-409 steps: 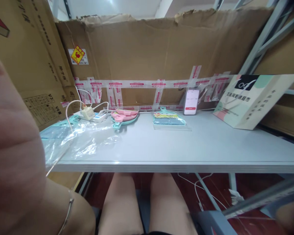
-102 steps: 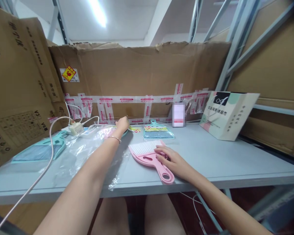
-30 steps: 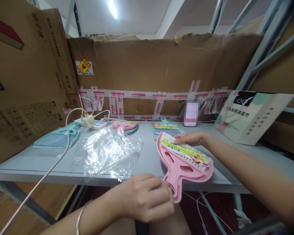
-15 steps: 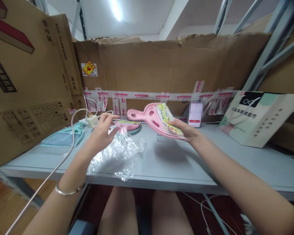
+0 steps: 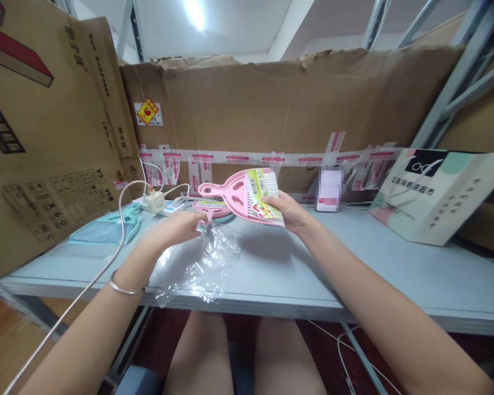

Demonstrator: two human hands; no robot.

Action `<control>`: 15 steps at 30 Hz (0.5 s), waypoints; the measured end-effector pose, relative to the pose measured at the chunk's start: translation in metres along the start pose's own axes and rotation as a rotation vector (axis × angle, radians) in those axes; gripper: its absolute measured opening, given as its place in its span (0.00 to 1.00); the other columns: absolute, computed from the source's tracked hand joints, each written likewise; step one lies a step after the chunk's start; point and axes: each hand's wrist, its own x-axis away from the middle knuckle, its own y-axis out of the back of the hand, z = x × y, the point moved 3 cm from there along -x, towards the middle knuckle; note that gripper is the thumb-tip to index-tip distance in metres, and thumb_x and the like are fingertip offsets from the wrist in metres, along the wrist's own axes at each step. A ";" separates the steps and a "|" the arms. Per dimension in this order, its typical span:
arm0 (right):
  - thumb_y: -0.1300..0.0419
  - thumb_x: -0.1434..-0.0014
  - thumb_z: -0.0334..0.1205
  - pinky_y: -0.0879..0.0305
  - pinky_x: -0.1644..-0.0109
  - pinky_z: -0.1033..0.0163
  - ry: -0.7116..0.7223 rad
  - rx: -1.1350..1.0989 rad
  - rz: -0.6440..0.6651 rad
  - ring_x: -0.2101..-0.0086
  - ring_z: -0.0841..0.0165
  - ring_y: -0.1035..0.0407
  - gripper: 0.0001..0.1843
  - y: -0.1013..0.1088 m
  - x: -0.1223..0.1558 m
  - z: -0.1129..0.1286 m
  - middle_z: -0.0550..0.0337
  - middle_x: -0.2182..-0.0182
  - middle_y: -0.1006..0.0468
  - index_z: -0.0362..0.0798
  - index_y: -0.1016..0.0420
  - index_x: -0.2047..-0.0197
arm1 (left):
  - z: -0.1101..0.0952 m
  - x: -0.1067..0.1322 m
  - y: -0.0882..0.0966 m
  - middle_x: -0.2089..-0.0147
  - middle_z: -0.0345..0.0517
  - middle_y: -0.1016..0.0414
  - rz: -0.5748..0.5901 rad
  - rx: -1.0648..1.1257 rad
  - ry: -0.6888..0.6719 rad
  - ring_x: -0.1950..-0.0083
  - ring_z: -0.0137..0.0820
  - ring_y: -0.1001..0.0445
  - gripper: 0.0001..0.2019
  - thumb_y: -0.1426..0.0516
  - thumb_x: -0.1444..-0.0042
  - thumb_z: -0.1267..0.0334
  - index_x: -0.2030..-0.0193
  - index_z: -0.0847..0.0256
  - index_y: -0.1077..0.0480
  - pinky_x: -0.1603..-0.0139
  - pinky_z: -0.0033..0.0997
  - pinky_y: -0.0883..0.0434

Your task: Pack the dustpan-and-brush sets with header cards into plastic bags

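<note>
A pink dustpan point(image 5: 235, 193) with a white-bristled brush point(image 5: 270, 184) nested in it is held above the table by my right hand point(image 5: 290, 211), closed on its wide end. Its handle points left, and a green-and-yellow label point(image 5: 258, 192) wraps the brush. My left hand point(image 5: 183, 226) is closed with fingertips pinching the upper edge of a crumpled clear plastic bag point(image 5: 197, 263). Behind those fingers another pink dustpan set point(image 5: 211, 206) lies over a teal one, partly hidden. A teal dustpan and brush point(image 5: 107, 227) rest at the left.
A white power strip point(image 5: 170, 208) with a plugged-in adapter point(image 5: 155, 202) sits behind my left hand, its cable point(image 5: 121, 230) crossing my forearm side. A phone point(image 5: 329, 189) leans at the back. Cardboard point(image 5: 251, 109) walls the rear; a printed box point(image 5: 428, 197) stands right.
My right hand has moved left with the pink dustpan set, tilting it to show more of its label. My left hand has lowered, and its spread fingers have closed on the plastic bag.
</note>
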 end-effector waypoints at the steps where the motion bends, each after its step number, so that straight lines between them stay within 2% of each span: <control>1: 0.42 0.49 0.25 0.27 0.64 0.63 -0.014 0.009 0.012 0.71 0.68 0.25 0.11 0.001 0.002 -0.002 0.56 0.67 0.19 0.44 0.29 0.61 | 0.003 0.000 -0.004 0.66 0.42 0.27 -0.034 0.010 -0.029 0.69 0.31 0.31 0.15 0.47 0.51 0.70 0.56 0.56 0.31 0.72 0.25 0.40; 4: 0.41 0.50 0.26 0.27 0.63 0.62 -0.038 0.027 0.025 0.72 0.68 0.26 0.12 0.005 0.006 -0.007 0.56 0.68 0.19 0.45 0.29 0.61 | 0.011 0.001 -0.014 0.67 0.41 0.27 -0.133 0.024 -0.123 0.69 0.29 0.32 0.10 0.49 0.48 0.72 0.61 0.58 0.32 0.70 0.26 0.40; 6: 0.40 0.50 0.27 0.27 0.63 0.62 -0.025 0.023 0.030 0.72 0.68 0.26 0.12 0.009 0.008 -0.007 0.56 0.68 0.20 0.45 0.29 0.61 | 0.012 0.003 -0.012 0.65 0.43 0.27 -0.219 0.028 -0.160 0.67 0.30 0.32 0.08 0.51 0.45 0.71 0.66 0.59 0.31 0.68 0.28 0.38; 8: 0.40 0.51 0.28 0.27 0.63 0.62 -0.007 0.013 0.031 0.72 0.68 0.26 0.12 0.012 0.009 -0.006 0.56 0.68 0.20 0.45 0.29 0.61 | 0.011 0.010 -0.007 0.63 0.45 0.27 -0.266 0.074 -0.158 0.65 0.31 0.31 0.09 0.52 0.42 0.67 0.67 0.60 0.30 0.65 0.29 0.37; 9: 0.39 0.51 0.28 0.27 0.63 0.62 0.001 0.010 0.028 0.72 0.68 0.26 0.12 0.013 0.010 -0.006 0.57 0.69 0.20 0.45 0.30 0.61 | 0.009 0.014 -0.004 0.61 0.46 0.27 -0.251 0.116 -0.146 0.63 0.31 0.31 0.09 0.51 0.41 0.64 0.64 0.60 0.30 0.64 0.29 0.36; 11: 0.38 0.52 0.29 0.27 0.63 0.62 0.008 0.010 0.021 0.72 0.68 0.26 0.13 0.014 0.010 -0.006 0.57 0.69 0.20 0.45 0.29 0.60 | 0.003 0.021 -0.003 0.54 0.48 0.27 -0.147 0.202 -0.102 0.60 0.33 0.30 0.13 0.47 0.43 0.56 0.54 0.57 0.31 0.62 0.30 0.34; 13: 0.38 0.52 0.29 0.27 0.62 0.61 0.011 0.012 0.019 0.72 0.68 0.25 0.14 0.014 0.011 -0.006 0.57 0.68 0.20 0.45 0.29 0.60 | -0.004 0.027 -0.007 0.46 0.49 0.31 0.014 0.252 -0.040 0.56 0.36 0.30 0.26 0.41 0.50 0.51 0.45 0.54 0.36 0.59 0.32 0.33; 15: 0.38 0.53 0.29 0.27 0.62 0.61 0.007 0.010 0.026 0.71 0.67 0.25 0.13 0.012 0.011 -0.008 0.56 0.67 0.19 0.45 0.29 0.61 | -0.009 0.028 -0.015 0.42 0.50 0.33 0.140 0.262 0.024 0.51 0.40 0.31 0.34 0.37 0.57 0.50 0.42 0.54 0.39 0.55 0.34 0.33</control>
